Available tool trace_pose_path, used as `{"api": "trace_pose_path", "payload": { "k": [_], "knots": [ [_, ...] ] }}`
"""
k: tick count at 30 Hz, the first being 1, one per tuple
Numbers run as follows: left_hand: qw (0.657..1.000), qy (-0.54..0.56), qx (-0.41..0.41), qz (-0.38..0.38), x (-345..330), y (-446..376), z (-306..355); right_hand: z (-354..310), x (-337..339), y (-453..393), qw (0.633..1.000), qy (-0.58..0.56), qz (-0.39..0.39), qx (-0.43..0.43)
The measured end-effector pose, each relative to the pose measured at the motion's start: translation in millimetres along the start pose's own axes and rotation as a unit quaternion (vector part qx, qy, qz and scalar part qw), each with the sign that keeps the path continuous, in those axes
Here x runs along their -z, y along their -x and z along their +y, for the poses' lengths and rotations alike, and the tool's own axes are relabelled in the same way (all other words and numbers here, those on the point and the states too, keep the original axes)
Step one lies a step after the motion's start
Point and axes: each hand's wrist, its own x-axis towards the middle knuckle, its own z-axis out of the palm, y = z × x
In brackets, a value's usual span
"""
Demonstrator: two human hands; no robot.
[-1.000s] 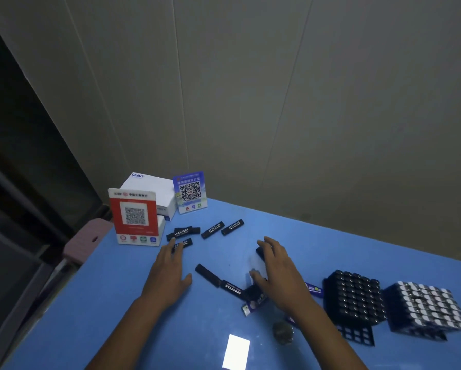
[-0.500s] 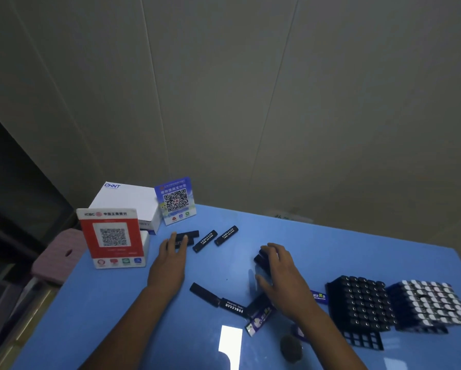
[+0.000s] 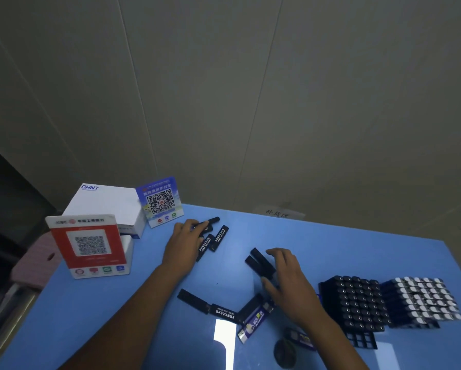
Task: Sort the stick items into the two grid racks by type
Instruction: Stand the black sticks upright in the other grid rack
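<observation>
Both hands are being worked on the blue desk [image 3: 330, 249] at once. The left hand [image 3: 182, 243] has been moved further toward the desk's far left corner since a second ago — fingers loosely spread, now being laid over the far black sticks [image 3: 210, 237], with one stick poking out past the fingertips. Whether a stick is actually being pinched cannot be told.

The right hand [image 3: 288, 279] is being curled over the pair of black sticks [image 3: 260, 263] mid-desk, thumb and fingers being closed around their near ends; a firm grasp is likely but not confirmed. A second ago these were mostly being covered by that hand, now their far ends are being exposed.

Still lying loose near the front edge: a chain of black sticks [image 3: 208, 307] and a purple-labelled stick [image 3: 253, 323], plus another purple one [image 3: 300, 337] beside the wrist.

The two grid racks are being left untouched at the right edge — the dark-topped rack [image 3: 354, 303] and the white-topped rack [image 3: 421, 300], side by side and looking nearly full. Empty cells are showing only at the dark rack's near corner.

Judgement: gathering stage, sticks being bunched by type before any insertion. Most loose stock is still unsorted.

The QR stands [image 3: 90, 244] and white box [image 3: 106, 204] are being kept clear of.
</observation>
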Motion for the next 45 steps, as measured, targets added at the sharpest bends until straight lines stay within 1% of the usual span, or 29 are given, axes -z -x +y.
{"api": "trace_pose_path", "payload": {
  "k": [3,6,8,11,15,18,21,23,25,27,30,33,39,42,45],
  "knots": [
    [0.999,-0.022,-0.026,-0.030,-14.9,-0.3,23.3,10.2,8.1,1.8,1.000,0.001,0.017,-0.012],
    [0.995,-0.032,-0.036,-0.084,-29.5,7.3,44.4,19.8,17.0,4.9,0.999,0.013,0.036,-0.017],
    [0.992,-0.049,-0.053,-0.107,-39.9,16.2,57.0,26.2,21.2,7.4,0.999,0.015,0.043,-0.023],
    [0.988,-0.046,-0.090,-0.121,-50.5,31.2,74.7,32.6,25.0,13.1,0.998,0.013,0.049,-0.031],
    [0.975,-0.089,-0.160,-0.129,-58.2,56.8,81.0,38.3,28.0,24.3,0.998,0.007,0.055,-0.039],
    [0.971,-0.090,-0.172,-0.136,-56.6,78.1,80.8,38.8,27.9,31.4,0.998,0.007,0.054,-0.042],
    [0.970,-0.081,-0.164,-0.159,-51.3,97.9,84.8,34.7,26.9,39.2,0.998,0.002,0.054,-0.037],
    [0.970,-0.049,-0.162,-0.173,-44.6,105.6,83.1,30.1,26.6,44.3,0.998,-0.003,0.056,-0.036],
    [0.974,0.002,-0.154,-0.167,-33.2,111.2,76.4,25.7,26.4,49.6,0.998,-0.006,0.058,-0.034],
    [0.979,0.024,-0.139,-0.147,-22.0,116.9,62.6,22.8,27.3,54.5,0.998,-0.009,0.060,-0.033],
    [0.988,0.008,-0.092,-0.120,-10.7,128.6,29.1,20.1,28.3,61.8,0.997,-0.015,0.066,-0.033],
    [0.991,0.011,-0.030,-0.128,-10.6,143.2,4.8,18.2,27.6,67.1,0.997,-0.016,0.067,-0.031],
    [0.990,0.104,-0.006,-0.091,-32.3,167.8,34.0,11.3,23.9,71.0,0.998,-0.030,0.058,-0.026],
    [0.990,0.109,0.006,-0.085,-33.1,173.5,44.6,9.3,21.5,68.7,0.998,-0.022,0.062,-0.020],
    [0.994,0.080,-0.006,-0.080,-30.2,178.2,50.9,6.4,21.1,67.9,0.998,-0.020,0.056,-0.021]
  ]
}}
